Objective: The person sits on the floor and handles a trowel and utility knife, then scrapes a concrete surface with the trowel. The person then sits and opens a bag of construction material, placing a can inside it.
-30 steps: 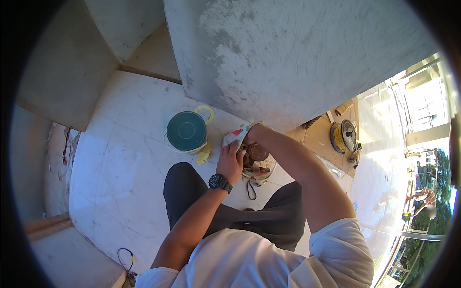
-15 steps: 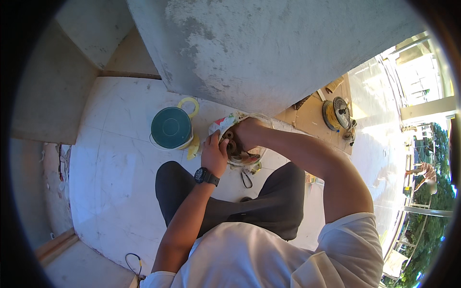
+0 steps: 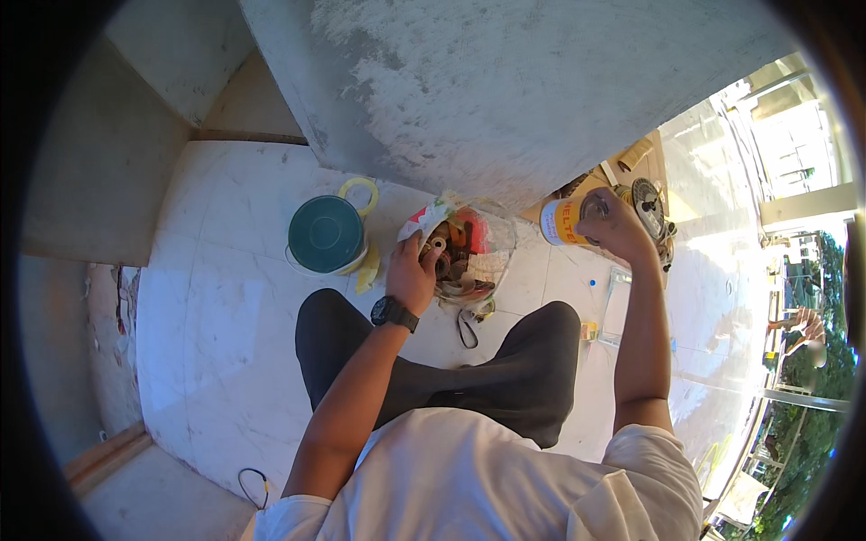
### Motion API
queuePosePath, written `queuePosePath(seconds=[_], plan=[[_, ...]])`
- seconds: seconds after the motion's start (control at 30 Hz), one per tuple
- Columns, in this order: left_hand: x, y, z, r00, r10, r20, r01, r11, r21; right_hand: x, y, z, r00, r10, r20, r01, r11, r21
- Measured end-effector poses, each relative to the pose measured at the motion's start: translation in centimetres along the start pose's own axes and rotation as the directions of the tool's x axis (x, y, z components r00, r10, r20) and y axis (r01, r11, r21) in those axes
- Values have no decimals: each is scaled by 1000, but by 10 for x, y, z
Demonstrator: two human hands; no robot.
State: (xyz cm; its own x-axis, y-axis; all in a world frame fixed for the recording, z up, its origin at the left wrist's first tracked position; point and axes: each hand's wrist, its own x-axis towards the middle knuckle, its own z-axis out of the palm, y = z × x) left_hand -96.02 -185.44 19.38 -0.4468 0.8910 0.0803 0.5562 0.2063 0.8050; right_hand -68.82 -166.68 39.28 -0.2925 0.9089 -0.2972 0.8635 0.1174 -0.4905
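Here, crinkly clear bag [image 3: 469,248], cylindrical can [image 3: 564,221]

Clear plastic bag [image 3: 469,248] of rolls (open, floor); yellow can [image 3: 564,221] lifted.

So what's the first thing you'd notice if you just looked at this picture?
Probably the clear plastic bag stuffed with red and brown bits, sitting on the white floor between the person's knees, with the left hand gripping its edge. Off to the right, the right hand is on a yellow can beside the grey wall. Left of the bag stands a teal-lidded bucket with a yellow handle.
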Motion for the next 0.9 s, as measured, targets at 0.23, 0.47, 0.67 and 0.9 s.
queuePosePath(seconds=[0.23,0.47,0.67,0.9], plan=[[-9,-6,5,999,17,-50,-20,997,-74,78,163,239,899,357,255,-290,920,-265],[-12,-6,5,997,-11,-72,6,997,-76,69,138,251,962,209,174,-110,885,-453],[-11,0,9,995,-34,-94,21,991,-134,-5,-31,138,952,-307,-6,307,951,40],[-14,-8,12,991,-6,-132,-11,991,-133,65,-69,232,780,-164,604,517,713,-474]])
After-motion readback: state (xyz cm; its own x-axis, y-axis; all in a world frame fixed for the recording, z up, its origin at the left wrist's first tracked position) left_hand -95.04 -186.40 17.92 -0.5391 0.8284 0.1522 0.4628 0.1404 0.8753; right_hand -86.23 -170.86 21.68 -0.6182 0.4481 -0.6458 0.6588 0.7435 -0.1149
